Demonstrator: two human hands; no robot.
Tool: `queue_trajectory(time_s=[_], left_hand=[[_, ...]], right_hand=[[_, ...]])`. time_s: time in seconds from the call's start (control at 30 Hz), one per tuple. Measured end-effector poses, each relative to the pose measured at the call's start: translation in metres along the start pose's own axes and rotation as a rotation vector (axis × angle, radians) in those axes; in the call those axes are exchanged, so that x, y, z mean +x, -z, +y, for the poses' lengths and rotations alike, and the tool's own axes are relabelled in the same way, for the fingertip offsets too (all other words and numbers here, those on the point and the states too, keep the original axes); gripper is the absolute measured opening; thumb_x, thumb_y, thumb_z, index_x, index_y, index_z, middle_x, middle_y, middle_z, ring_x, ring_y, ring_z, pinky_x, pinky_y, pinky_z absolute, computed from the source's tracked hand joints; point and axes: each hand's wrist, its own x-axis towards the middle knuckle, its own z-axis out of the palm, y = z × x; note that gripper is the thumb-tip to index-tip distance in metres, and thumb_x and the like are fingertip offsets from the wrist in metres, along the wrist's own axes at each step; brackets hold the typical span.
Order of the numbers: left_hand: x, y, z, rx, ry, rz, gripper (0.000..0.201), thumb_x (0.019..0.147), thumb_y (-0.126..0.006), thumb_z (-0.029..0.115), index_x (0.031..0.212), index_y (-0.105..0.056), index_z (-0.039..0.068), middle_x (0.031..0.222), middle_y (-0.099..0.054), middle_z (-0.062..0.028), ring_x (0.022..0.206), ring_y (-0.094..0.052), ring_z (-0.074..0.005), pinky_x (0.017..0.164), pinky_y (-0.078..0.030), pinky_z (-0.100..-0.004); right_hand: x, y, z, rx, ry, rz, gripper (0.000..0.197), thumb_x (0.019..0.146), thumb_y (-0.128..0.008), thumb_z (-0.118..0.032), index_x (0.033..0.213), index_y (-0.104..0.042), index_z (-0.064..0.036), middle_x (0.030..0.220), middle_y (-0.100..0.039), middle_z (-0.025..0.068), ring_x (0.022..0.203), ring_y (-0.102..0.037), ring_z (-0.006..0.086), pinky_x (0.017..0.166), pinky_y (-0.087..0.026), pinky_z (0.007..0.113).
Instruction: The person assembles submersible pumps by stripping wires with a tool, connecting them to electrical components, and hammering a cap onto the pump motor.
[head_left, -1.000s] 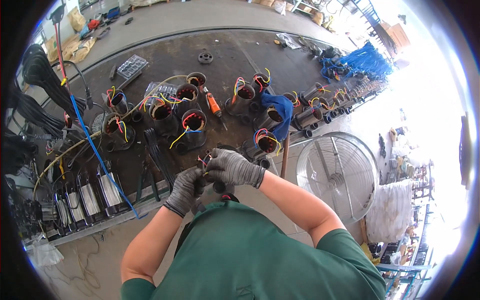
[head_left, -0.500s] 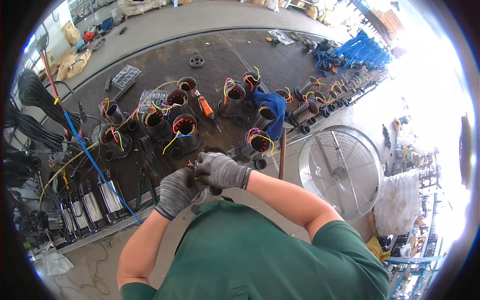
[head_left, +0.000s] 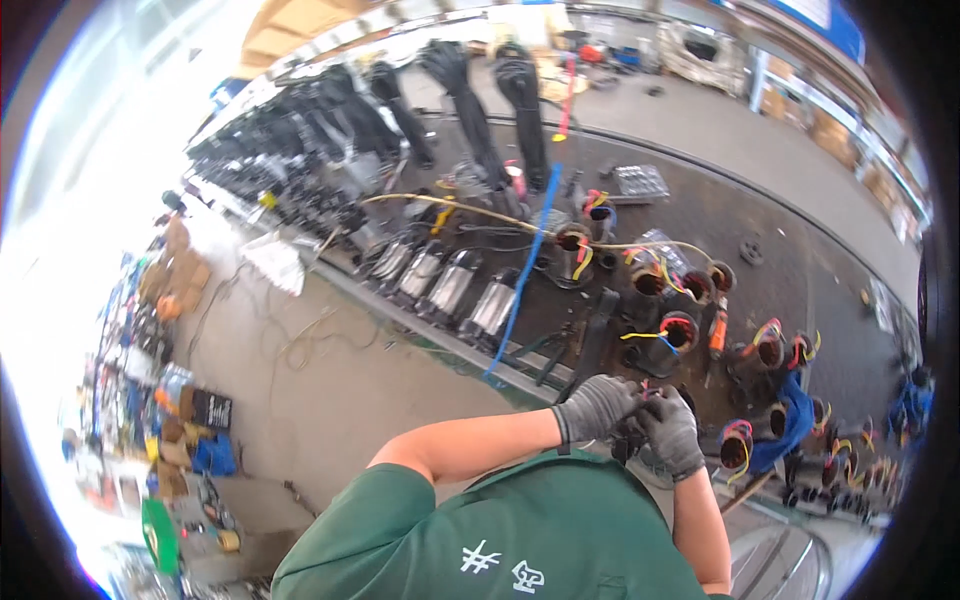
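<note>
Where the two gloved hands meet, the fingers of the left hand (head_left: pixel 600 408) and the right hand (head_left: pixel 672 432) are curled inward, their tips close together around short coloured wires (head_left: pixel 648 387). Because the gloves and the small scale hide the grip, I cannot tell whether either set of fingers is clamped on the wires or only touching them. A dark part (head_left: pixel 627 443) shows between the hands, just below the fingers.

Beyond the fingertips, the nearest open cylinder (head_left: pixel 662 350) has a red ring inside its mouth, and yellow, blue and red wires come out over the rim. More wired cylinders stand farther off past it. To the right of the right fingers, another cylinder (head_left: pixel 735 452) carries pink and yellow wires, near a blue cloth (head_left: pixel 790 427). Well beyond the fingers lies a clear plastic tray (head_left: pixel 641 183) with moulded pockets. Left of the left fingers, silver cylinders with black ends (head_left: pixel 492 308) lean in a row along the bench edge.
</note>
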Motion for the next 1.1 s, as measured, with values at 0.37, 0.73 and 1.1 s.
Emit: queue_trajectory(time_s=[0.37,0.73,1.1], left_hand=[[-0.086,0.027,-0.062,-0.271,0.392,0.247,0.022,0.092,-0.071,0.021,0.111,-0.072,0.010,0.105,-0.072,-0.0136,0.098,-0.071,-0.0376,0.083,-0.057,-0.0480],[-0.219,0.080,-0.358,-0.181,0.904,0.690,0.018,0.095,-0.068,0.021,0.098,-0.075,0.005,0.096,-0.074,-0.0235,0.090,-0.072,-0.0439,0.084,-0.057,-0.0494],[-0.190,0.133,-0.717,-0.019,1.365,0.440,0.044,0.102,-0.048,0.033,0.123,-0.076,0.007,0.125,-0.075,-0.0223,0.116,-0.071,-0.0422,0.097,-0.057,-0.0520]], right_hand=[[0.015,0.001,0.008,0.020,0.074,0.025,0.025,0.086,-0.079,-0.029,0.095,-0.080,-0.0061,0.097,-0.067,0.0216,0.093,-0.066,0.0417,0.082,-0.053,0.052],[-0.004,-0.002,0.015,-0.012,0.025,0.021,0.017,0.078,-0.076,-0.016,0.087,-0.076,-0.0020,0.094,-0.063,0.0233,0.088,-0.062,0.0414,0.079,-0.050,0.050],[0.015,-0.018,-0.007,-0.096,-0.399,0.075,0.019,0.077,-0.071,-0.015,0.087,-0.073,0.0015,0.097,-0.064,0.0235,0.095,-0.061,0.0387,0.088,-0.048,0.047]])
